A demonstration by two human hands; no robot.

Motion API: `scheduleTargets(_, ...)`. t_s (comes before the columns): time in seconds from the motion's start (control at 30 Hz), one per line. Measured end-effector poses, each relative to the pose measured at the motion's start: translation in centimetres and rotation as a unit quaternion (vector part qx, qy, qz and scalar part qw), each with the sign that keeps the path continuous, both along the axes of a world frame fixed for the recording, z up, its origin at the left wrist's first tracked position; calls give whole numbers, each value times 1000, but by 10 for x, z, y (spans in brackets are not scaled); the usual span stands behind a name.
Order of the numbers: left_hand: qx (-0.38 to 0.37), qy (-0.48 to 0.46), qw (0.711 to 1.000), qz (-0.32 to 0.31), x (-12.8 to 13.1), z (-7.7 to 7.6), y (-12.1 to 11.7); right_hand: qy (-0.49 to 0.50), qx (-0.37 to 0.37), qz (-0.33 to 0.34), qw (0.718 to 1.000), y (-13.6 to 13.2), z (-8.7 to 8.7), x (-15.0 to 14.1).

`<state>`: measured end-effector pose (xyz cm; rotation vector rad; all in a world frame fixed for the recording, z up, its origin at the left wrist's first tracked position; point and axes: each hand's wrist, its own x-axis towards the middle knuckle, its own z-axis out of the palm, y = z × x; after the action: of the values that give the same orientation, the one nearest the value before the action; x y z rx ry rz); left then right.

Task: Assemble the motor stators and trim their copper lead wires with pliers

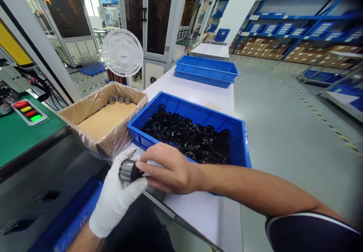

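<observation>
My left hand [116, 191], in a white glove, is wrapped round a grey metal cylinder [127, 170] that looks like a motor core. A black plastic end piece [137, 172] sits at the cylinder's right end. My bare right hand [167, 168] grips that end piece with fingertips and thumb, partly hiding it. Whether it is fully seated I cannot tell. Just beyond my hands stands a blue bin [187, 108] heaped with black plastic parts [184, 133]. To the left, a plastic-lined cardboard box [98, 142] holds several metal cores [121, 100] along its far side.
A white table [204, 214] carries the blue bin, with stacked blue trays [205, 74] farther back. A white fan [123, 53] stands behind the box. At left, a green bench [14, 138] has a button panel [30, 112]. Another blue container [76, 218] lies low at left.
</observation>
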<state>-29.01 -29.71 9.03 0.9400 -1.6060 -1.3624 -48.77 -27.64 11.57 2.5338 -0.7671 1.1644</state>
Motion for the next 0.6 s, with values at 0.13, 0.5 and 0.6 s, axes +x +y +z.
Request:
scheduleTargets(0.13,-9,-22,1000,-5,-2,1,-2,-6,3,2,1000,0,1,0)
scheduleTargets(0.5,-3,-13,1000,-1,-5,-21,-15,-25,47,-14,998,-23,3,-22)
scheduleTargets(0.6,-147,-182,972,7,-28,-48,-31,-122,84,-162,976,-42,14,-58)
